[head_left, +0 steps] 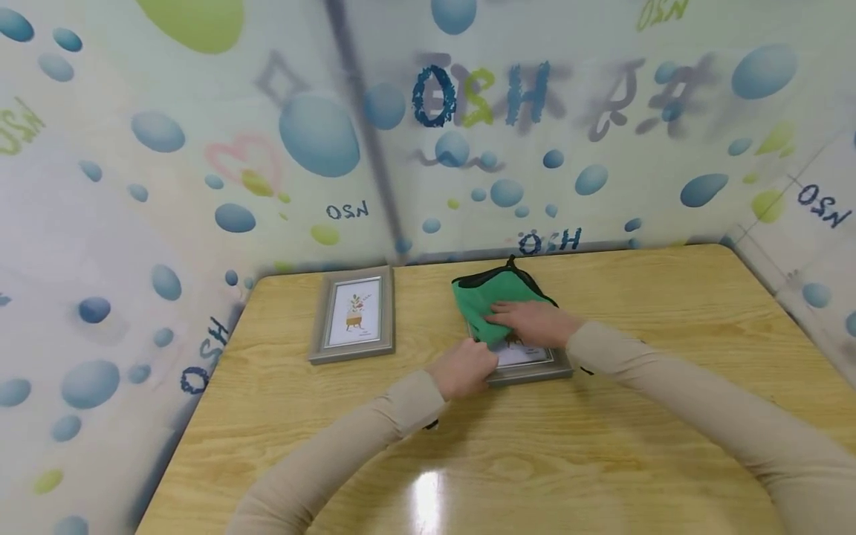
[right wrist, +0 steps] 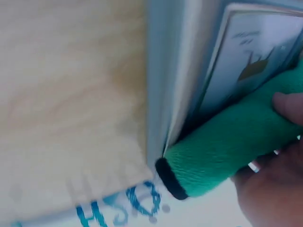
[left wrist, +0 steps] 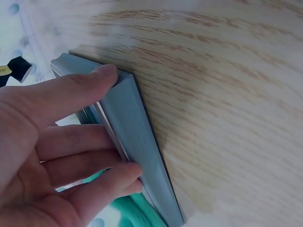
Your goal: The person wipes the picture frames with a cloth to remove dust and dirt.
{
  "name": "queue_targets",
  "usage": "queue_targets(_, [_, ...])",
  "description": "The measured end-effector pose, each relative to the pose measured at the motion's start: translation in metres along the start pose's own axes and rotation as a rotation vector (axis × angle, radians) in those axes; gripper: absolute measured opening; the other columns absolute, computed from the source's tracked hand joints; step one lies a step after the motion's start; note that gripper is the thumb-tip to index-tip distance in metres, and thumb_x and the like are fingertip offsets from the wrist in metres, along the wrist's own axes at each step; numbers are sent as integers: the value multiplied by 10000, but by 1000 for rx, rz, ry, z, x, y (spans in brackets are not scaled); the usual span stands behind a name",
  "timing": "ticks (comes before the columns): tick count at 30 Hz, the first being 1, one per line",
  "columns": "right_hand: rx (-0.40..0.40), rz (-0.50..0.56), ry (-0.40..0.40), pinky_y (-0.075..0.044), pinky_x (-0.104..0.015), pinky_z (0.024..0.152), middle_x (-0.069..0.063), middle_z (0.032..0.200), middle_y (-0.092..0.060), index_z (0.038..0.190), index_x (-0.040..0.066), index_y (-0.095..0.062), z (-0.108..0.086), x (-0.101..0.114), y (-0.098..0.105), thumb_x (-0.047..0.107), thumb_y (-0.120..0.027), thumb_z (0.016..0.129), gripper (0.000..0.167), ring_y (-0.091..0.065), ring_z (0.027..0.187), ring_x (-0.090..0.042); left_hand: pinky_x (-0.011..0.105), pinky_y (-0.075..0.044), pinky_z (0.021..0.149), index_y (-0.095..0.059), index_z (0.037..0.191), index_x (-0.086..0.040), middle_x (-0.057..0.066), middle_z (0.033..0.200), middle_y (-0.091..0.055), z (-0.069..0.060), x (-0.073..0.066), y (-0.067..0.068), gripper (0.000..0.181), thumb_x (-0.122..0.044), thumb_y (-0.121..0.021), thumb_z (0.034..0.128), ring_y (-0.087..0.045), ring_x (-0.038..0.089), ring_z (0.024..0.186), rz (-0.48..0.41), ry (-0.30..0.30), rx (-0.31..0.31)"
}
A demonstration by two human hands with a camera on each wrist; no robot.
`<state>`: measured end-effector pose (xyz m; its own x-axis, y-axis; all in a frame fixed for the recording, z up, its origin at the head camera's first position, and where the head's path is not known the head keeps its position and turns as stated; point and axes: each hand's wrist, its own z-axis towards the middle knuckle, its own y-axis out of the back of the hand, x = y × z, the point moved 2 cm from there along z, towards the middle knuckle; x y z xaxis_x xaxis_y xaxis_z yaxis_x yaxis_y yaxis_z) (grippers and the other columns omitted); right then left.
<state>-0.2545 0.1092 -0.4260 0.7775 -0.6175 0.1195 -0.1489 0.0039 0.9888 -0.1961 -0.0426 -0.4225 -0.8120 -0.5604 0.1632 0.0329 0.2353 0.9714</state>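
A grey picture frame (head_left: 531,374) lies on the table, largely covered by a green cloth (head_left: 493,293) with black edging. My left hand (head_left: 464,368) grips the frame's near left corner. In the left wrist view, its thumb rests on the frame border (left wrist: 137,127) near a corner, with the fingers curled at the inner edge. My right hand (head_left: 531,321) holds the cloth against the frame's face. The right wrist view shows the cloth (right wrist: 232,139) bunched between thumb and fingers over the glass, where part of a printed picture (right wrist: 253,52) shows.
To the left, a second grey frame (head_left: 354,316) with a plant picture lies flat on the wooden table (head_left: 535,461). A wall covering (head_left: 455,186) with blue and green drops rises behind the table's far edge.
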Motion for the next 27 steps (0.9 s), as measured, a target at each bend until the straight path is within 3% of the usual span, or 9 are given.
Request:
queue_targets(7, [121,-266,-140,-429,-494,980,-144,1394,-506,1380,120,-535,-15,0,10,31,-561,959,431,-479,1255,-360,242,-521,678,-713,913,-132,-13,856,-684,0,-2,1,200,-294,-780,817,-639,110,778,42,4,-3])
queue_targets(10, [123,-343,-195,-487,-479,902,-174,1314,-562,1354,94,-544,-17,5,9,76,-593,950,407,-546,1167,-370,236,-523,665,-714,910,-130,-12,853,-691,0,-3,1,186,-276,-781,815,-642,106,768,48,16,-9])
queue_targets(14, [-22,-320,-215,-533,-383,582,-142,890,-654,1137,31,-612,-17,16,3,66,-644,902,240,-632,744,-278,225,-524,670,-718,912,-134,-13,853,-693,-1,-5,-2,172,-269,-775,822,-642,96,762,62,14,-9])
queue_targets(16, [-115,-251,-226,-439,-321,432,-68,658,-556,1067,30,-612,-14,21,0,49,-630,889,180,-519,536,-199,213,-523,664,-717,904,-136,-18,843,-691,-2,-6,-3,160,-264,-772,826,-640,86,753,65,6,-12])
queue_targets(19, [-208,-137,-233,-318,-282,363,-23,528,-437,1109,33,-623,-9,29,-2,37,-587,902,210,-391,432,-154,200,-518,643,-713,890,-130,-21,830,-683,-4,-8,-5,131,-239,-765,837,-635,81,746,52,-9,-25])
queue_targets(21, [-204,-86,-219,-327,-285,363,-59,616,-555,1243,46,-604,-4,33,-3,54,-567,928,318,-447,447,-172,195,-508,625,-707,877,-130,-20,817,-674,-6,-9,-4,109,-219,-759,842,-629,86,736,48,-23,-41])
queue_targets(23, [-167,-68,-188,-423,-313,400,-139,848,-675,1323,56,-569,-1,36,-3,71,-565,946,377,-584,565,-234,202,-499,619,-702,870,-126,-13,811,-665,-7,-9,-4,91,-199,-752,846,-624,101,735,41,-36,-59])
queue_targets(26, [-85,-52,-142,-549,-400,587,-229,1225,-605,1373,55,-527,1,37,-2,44,-576,946,430,-655,878,-341,214,-488,613,-690,856,-124,-6,795,-650,-9,-8,-4,81,-177,-749,842,-614,118,730,37,-45,-89])
queue_targets(27, [-59,-57,-129,-558,-426,663,-244,1278,-568,1378,52,-521,1,36,-1,33,-574,946,436,-633,983,-369,216,-485,611,-686,852,-123,-5,791,-645,-9,-8,-4,78,-170,-748,840,-611,121,730,33,-47,-97])
